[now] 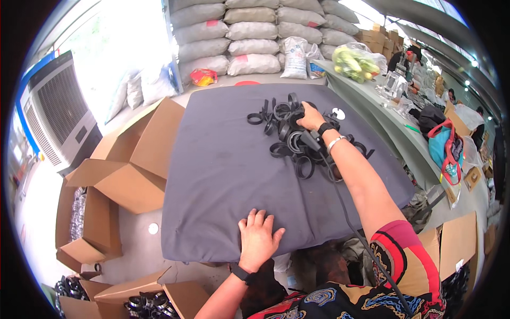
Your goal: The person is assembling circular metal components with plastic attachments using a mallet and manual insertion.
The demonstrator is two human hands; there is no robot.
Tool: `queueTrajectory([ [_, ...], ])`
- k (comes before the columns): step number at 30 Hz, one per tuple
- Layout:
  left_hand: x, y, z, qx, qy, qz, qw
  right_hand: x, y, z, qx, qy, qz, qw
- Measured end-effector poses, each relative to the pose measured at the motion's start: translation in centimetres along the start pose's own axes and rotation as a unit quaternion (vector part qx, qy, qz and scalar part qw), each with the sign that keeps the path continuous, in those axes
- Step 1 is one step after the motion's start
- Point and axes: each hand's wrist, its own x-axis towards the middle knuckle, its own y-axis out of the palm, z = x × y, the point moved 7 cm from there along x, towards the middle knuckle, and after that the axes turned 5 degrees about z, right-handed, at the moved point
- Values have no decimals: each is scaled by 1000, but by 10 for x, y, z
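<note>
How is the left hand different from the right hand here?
The left hand lies flat and open on the near edge of the grey cloth, holding nothing; the right hand reaches far across into the pile of black rings, fingers curled among them. The left arm is bent close to the body; the right arm is stretched out. Both wrists wear a dark band.

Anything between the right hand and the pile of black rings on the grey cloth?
Nothing visible. The right hand already rests on the pile of black rings at the far side of the grey cloth. The left hand lies flat on the cloth's near edge, apart from the pile.
</note>
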Motion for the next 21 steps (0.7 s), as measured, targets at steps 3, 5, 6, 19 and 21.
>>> queueTrajectory([
  [3,2,0,0,-5,3,10,1000,8,3,2,61,-1,112,992],
  [5,1,3,-2,-2,7,14,1000,3,-3,-3,52,-53,115,991],
  [6,1,3,-5,-3,10,16,1000,-2,-8,-6,37,-104,117,987],
  [19,-2,10,-4,-3,20,-5,1000,-357,47,-15,460,-90,-89,879],
  [21,-1,3,9,-47,11,2,999,-398,50,7,262,-226,-157,925],
])
